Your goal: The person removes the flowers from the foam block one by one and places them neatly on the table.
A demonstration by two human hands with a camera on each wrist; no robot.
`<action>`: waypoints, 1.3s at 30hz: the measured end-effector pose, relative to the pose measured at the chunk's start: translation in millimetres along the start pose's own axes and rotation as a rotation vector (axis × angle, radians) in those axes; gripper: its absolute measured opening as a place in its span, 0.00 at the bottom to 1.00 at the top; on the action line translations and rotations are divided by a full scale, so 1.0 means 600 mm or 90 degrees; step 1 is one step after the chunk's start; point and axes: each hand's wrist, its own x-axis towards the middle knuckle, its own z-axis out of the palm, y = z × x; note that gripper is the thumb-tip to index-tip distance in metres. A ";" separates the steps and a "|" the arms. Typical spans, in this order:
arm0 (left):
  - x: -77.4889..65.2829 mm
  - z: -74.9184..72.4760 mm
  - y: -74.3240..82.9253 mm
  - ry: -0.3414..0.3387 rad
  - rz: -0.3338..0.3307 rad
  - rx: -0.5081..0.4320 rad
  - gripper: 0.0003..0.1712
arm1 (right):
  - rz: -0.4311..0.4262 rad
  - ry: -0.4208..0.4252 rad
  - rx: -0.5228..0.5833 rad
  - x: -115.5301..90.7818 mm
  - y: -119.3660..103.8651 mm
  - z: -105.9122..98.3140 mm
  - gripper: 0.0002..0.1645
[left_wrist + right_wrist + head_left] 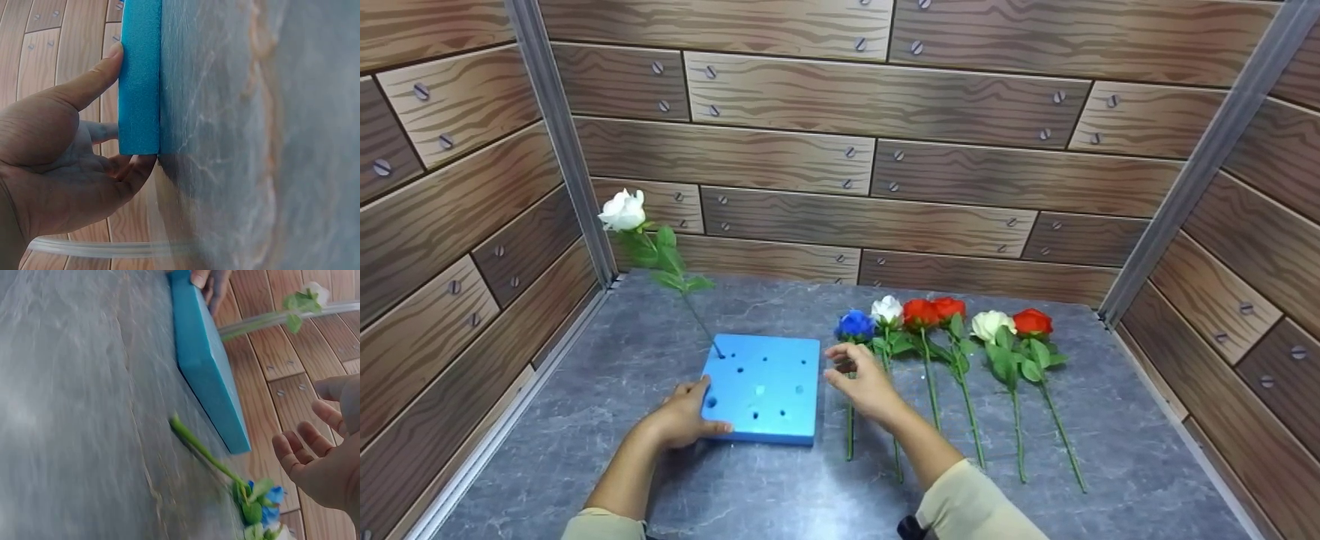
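Observation:
A square blue foam block (780, 386) with several holes in its top lies flat on the table. My left hand (681, 417) holds its near left corner, thumb (104, 73) on one side and fingers round the other. A white rose (622, 211) stands in a hole at the block's far left corner, its stem leaning left. To the right of the block my right hand (868, 384) hovers with loosely bent fingers and nothing in them, above the stems of a blue rose (855, 325) and a white rose (887, 310). Its palm and fingers (315, 467) show in the right wrist view.
Further right lie two red roses (921, 313) side by side, a cream rose (991, 325) and another red rose (1033, 322), stems toward me. The grey marbled table (585, 360) is bounded by wood-patterned walls (795, 157) with metal corner posts.

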 end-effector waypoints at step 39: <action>0.010 0.002 0.003 0.015 -0.033 0.020 0.65 | 0.016 -0.100 0.087 0.092 -0.016 0.159 0.24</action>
